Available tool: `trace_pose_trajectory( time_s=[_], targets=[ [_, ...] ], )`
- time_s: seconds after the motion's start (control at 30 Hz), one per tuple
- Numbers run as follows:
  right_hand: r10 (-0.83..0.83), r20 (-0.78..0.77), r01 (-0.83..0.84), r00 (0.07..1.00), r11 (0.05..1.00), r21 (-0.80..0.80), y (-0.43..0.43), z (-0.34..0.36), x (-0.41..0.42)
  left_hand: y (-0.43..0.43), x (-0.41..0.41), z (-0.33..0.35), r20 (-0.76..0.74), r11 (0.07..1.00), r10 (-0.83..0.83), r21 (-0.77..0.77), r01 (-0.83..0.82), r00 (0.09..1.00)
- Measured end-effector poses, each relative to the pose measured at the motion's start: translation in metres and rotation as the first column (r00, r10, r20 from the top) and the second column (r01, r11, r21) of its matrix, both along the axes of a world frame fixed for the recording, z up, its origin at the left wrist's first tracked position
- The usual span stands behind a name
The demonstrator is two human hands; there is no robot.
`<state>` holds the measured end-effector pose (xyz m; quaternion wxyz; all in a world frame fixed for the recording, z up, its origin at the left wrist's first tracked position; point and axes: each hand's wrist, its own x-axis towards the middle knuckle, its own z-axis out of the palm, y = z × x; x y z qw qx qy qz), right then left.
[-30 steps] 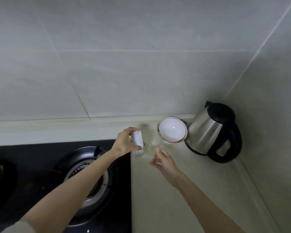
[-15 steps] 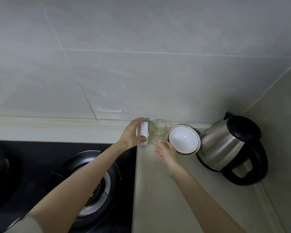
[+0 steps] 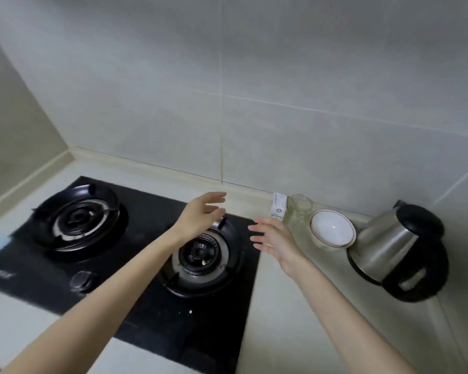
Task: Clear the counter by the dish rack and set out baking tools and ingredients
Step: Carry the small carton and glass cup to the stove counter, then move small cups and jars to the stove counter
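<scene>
A small white box (image 3: 278, 206) stands upright against the back wall ledge. Right beside it is a clear glass cup (image 3: 299, 209), then a white bowl with a red rim (image 3: 332, 231). My left hand (image 3: 200, 215) hovers over the stove's right burner, fingers loosely spread, holding nothing. My right hand (image 3: 274, 237) is just left of the glass and bowl, fingers straight and apart, also holding nothing. Both hands are clear of the box and the glass.
A black two-burner gas stove (image 3: 135, 298) fills the left and centre, with a knob (image 3: 82, 280) at its front. A steel kettle with a black handle (image 3: 400, 252) sits in the right corner. Pale counter (image 3: 284, 325) runs between stove and kettle.
My left hand let go of the white box and my right hand released the glass; both pulled back to the left. The view has swung left, showing the whole stove.
</scene>
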<state>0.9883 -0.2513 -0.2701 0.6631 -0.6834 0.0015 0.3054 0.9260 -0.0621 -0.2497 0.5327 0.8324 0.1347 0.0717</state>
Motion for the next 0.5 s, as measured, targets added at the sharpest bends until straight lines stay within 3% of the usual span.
trace_pose_trajectory(
  time_s=[0.13,0.27,0.5],
  targets=[
    [0.219,0.069,-0.220,0.973,0.975,0.005,0.059,0.028,-0.047,0.046,-0.084,0.017,0.029,0.987,0.159,0.037,-0.160,0.987],
    [0.435,0.146,-0.432,0.889,0.900,-0.050,0.129,0.049,-0.114,0.095,-0.188,0.033,0.050,0.938,0.345,0.005,-0.345,0.937],
    [0.707,0.184,-0.712,0.683,0.700,-0.045,0.271,0.070,-0.288,0.177,-0.413,0.049,0.095,0.754,0.655,-0.021,-0.657,0.749]
  ],
)
